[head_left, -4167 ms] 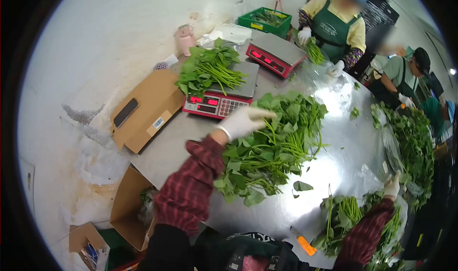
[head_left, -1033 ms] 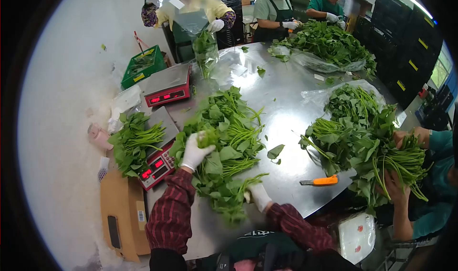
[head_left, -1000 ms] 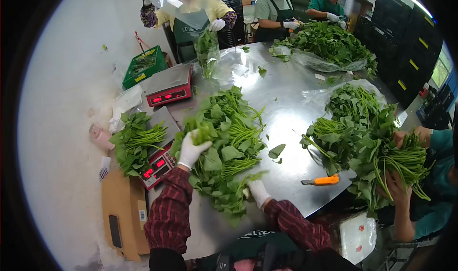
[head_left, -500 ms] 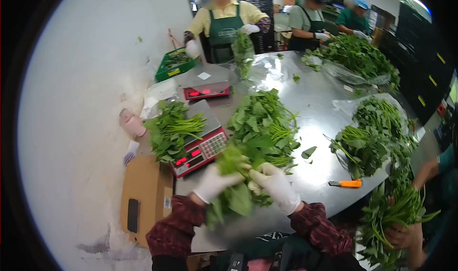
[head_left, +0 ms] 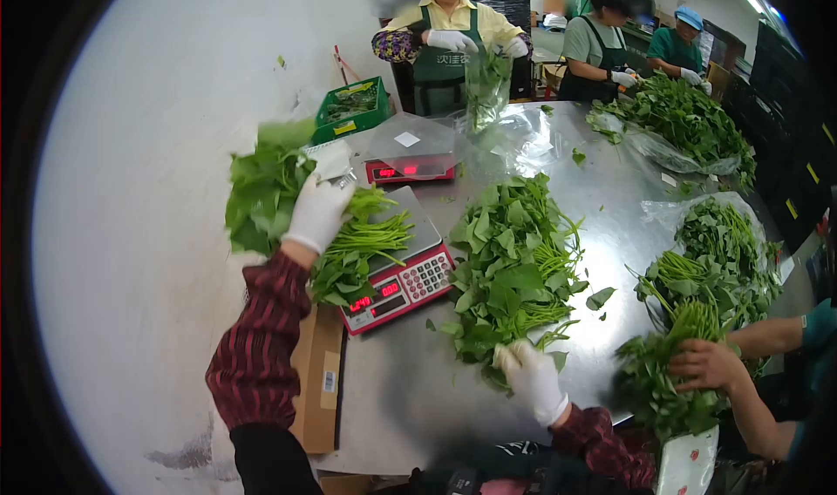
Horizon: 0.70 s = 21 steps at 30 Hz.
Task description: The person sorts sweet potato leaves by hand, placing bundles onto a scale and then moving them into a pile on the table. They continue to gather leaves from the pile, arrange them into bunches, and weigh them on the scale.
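Note:
My left hand (head_left: 321, 212), white-gloved, is closed around a bunch of leafy greens (head_left: 266, 194) over the left side of a red digital scale (head_left: 427, 277). More greens with stems pointing right (head_left: 379, 233) lie on that scale's plate, partly behind my wrist. My right hand (head_left: 534, 382), also gloved, is at the near edge of a large pile of leafy greens (head_left: 510, 264). Its fingers are curled together and slightly blurred; whatever is between them is hidden.
A second scale (head_left: 410, 171) and a green basket (head_left: 379, 103) stand beyond. A cardboard box (head_left: 312, 399) sits by the wall. Bagged greens (head_left: 728, 233) lie at right, where a co-worker's hands (head_left: 706, 364) grip a bunch. Across the table, a person holds a filled clear bag (head_left: 488, 90).
My hands have separated: the left moved up and left to the scale with the greens, the right moved slightly down and right to the pile. The co-worker's bunch at right shifted up and left.

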Each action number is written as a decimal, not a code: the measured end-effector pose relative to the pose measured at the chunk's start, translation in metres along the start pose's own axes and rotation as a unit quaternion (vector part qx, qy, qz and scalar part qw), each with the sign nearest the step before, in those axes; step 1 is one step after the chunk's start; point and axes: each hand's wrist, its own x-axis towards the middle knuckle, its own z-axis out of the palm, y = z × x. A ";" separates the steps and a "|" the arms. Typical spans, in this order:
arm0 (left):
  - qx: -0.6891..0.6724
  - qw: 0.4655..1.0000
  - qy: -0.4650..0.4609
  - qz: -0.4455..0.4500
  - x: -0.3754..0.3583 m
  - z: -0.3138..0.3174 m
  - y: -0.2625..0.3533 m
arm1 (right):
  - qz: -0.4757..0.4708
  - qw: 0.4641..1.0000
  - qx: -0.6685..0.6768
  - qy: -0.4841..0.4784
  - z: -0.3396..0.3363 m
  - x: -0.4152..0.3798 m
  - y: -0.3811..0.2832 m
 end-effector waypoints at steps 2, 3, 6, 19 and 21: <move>-0.010 0.994 -0.103 -0.037 0.028 0.046 -0.026 | 0.004 0.995 -0.027 -0.093 0.001 -0.017 0.001; -0.022 0.983 -0.169 -0.064 0.039 0.070 -0.031 | 0.023 0.991 0.006 -0.129 0.008 -0.028 0.012; -0.151 0.935 -0.297 -0.120 0.034 0.166 -0.020 | 0.043 0.984 -0.047 -0.168 0.013 -0.054 0.026; -0.610 0.755 -0.150 -0.188 0.041 0.218 -0.039 | 0.149 0.977 -0.130 -0.080 -0.065 -0.093 0.100; -0.522 0.834 -0.094 -0.154 0.043 0.184 -0.019 | 0.194 0.947 -0.214 -0.142 -0.096 -0.102 0.105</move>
